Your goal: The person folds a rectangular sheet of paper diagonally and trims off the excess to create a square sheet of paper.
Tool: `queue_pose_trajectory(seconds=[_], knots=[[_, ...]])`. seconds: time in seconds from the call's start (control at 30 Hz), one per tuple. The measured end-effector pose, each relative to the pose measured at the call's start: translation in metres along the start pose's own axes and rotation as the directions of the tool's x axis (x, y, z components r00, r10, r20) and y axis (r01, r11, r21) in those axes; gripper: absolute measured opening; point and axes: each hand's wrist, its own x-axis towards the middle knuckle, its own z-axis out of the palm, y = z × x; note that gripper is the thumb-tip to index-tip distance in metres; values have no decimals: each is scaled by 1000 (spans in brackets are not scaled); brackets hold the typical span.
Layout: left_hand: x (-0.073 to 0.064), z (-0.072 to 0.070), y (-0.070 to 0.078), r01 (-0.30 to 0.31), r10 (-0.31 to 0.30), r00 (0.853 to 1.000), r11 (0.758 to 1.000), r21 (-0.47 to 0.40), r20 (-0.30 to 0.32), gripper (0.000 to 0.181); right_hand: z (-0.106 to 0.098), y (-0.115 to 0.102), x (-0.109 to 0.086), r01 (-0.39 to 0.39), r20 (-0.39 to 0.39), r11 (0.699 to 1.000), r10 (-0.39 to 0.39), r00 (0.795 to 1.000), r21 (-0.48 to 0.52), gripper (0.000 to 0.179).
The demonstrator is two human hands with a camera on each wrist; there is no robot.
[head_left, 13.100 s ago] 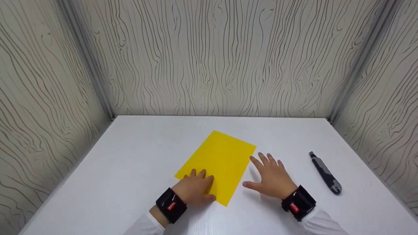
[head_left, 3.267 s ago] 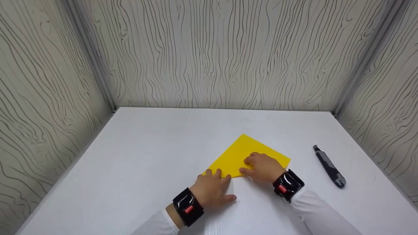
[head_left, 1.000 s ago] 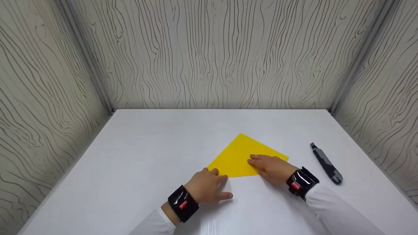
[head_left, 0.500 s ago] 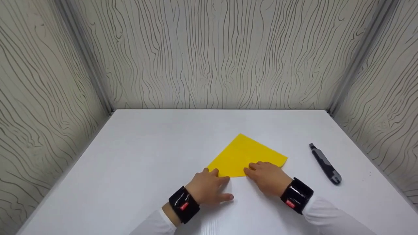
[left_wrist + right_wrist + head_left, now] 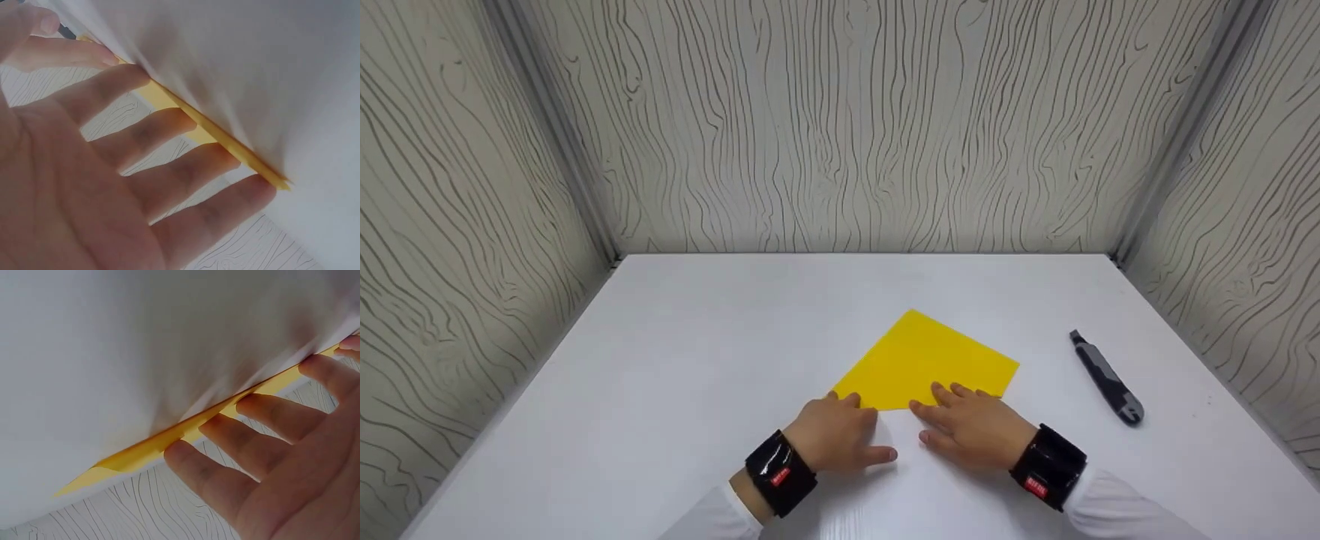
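Observation:
A folded yellow paper (image 5: 930,356) lies on the white table (image 5: 697,360), one corner pointing away from me. My left hand (image 5: 836,435) rests flat at the paper's near left corner, and its spread fingertips (image 5: 247,194) touch the yellow paper edge (image 5: 256,166). Just to the right, my right hand (image 5: 975,424) lies flat with straight fingers (image 5: 281,416) pressing on the near edge of the paper (image 5: 140,450). Neither hand curls round anything.
A grey and black utility knife (image 5: 1106,379) lies on the table to the right of the paper, apart from my right hand. Wood-grain walls (image 5: 840,127) close in the table at the back and on both sides.
The sheet, flat 13 s ago, is folded over now. Over the last second my right hand slid back from the middle of the paper to its near edge. The left hand stayed put.

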Motion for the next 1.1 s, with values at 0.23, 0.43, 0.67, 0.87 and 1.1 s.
queue_pose_trajectory(seconds=[0.23, 0.43, 0.67, 0.87, 1.1], knots=[[0, -4, 1, 95, -90, 992, 994, -52, 85, 88, -2, 9, -3, -15, -12, 998, 16, 1000, 61, 54], [-2, -10, -3, 131, -118, 986, 985, -110, 114, 84, -1, 17, -8, -48, -40, 997, 51, 998, 61, 58], [-6, -13, -9, 117, -101, 990, 977, -180, 94, 72, 0, 29, -14, -43, -92, 999, 45, 995, 19, 57], [-11, -18, -18, 140, -118, 988, 956, -259, 98, 63, 0, 40, -19, -23, -152, 999, 16, 988, -39, 47], [-15, -23, -28, 183, -154, 980, 944, -274, 123, 58, -3, 51, -24, -23, -162, 1000, 23, 987, -2, 38]])
